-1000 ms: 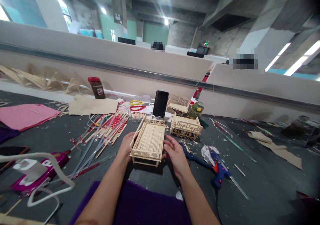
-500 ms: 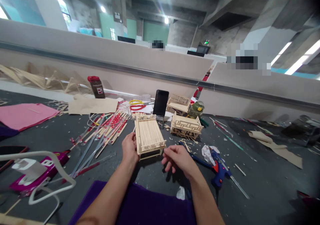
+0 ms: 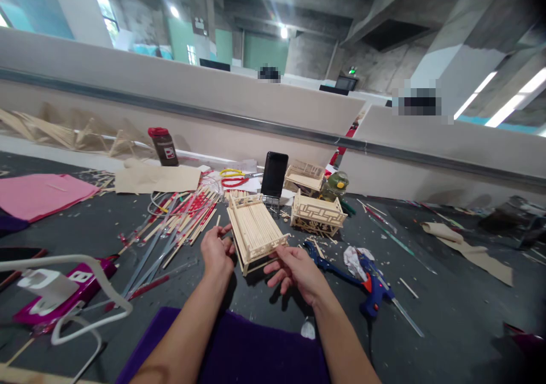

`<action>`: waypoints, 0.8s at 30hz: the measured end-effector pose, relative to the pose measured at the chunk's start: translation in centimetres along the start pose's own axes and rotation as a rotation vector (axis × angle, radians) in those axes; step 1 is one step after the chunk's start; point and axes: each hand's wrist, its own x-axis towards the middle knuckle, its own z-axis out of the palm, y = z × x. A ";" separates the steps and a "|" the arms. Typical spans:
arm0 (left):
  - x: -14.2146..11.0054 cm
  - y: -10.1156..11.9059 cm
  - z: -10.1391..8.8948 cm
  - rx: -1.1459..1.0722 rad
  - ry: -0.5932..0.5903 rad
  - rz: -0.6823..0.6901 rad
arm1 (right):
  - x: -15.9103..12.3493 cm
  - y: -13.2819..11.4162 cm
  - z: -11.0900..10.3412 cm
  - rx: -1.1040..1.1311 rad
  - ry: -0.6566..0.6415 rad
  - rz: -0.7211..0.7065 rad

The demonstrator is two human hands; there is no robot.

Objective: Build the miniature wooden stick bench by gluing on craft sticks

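Observation:
A miniature wooden bed (image 3: 258,227) made of thin sticks stands in front of me, with a slatted top and low railings at its ends. My left hand (image 3: 217,251) is beside its left side, fingers curled, with a short thin wooden stick (image 3: 219,220) poking up at the fingertips. At the front right corner, my right hand (image 3: 294,270) grips the bed between thumb and index finger, while its other fingers hang loosely below. A second stick-built piece (image 3: 319,213) stands to the right, and a stick-built bench (image 3: 305,176) is behind it.
A blue glue gun (image 3: 375,290) and blue-handled pliers (image 3: 328,261) lie right. Sticks and red-wrapped bundles (image 3: 191,216) spread left, near scissors (image 3: 239,178). A phone (image 3: 274,174) stands behind the bed. A power strip (image 3: 68,293) with a white cable is at left.
The bed has turned, its front end swinging to the right. My left hand has drawn slightly left, away from its side, and my right hand has come onto the front corner.

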 end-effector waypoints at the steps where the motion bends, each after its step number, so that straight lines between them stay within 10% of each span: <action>1: 0.1 0.3 -0.1 -0.008 0.018 0.020 | 0.0 0.0 0.2 0.032 0.012 -0.001; 10: 0.5 0.8 0.0 -0.016 0.044 0.181 | 0.5 0.7 2.2 0.389 0.100 -0.081; 24: 1.2 1.2 -0.3 0.028 0.060 0.156 | 1.5 0.6 0.3 0.261 0.312 -0.224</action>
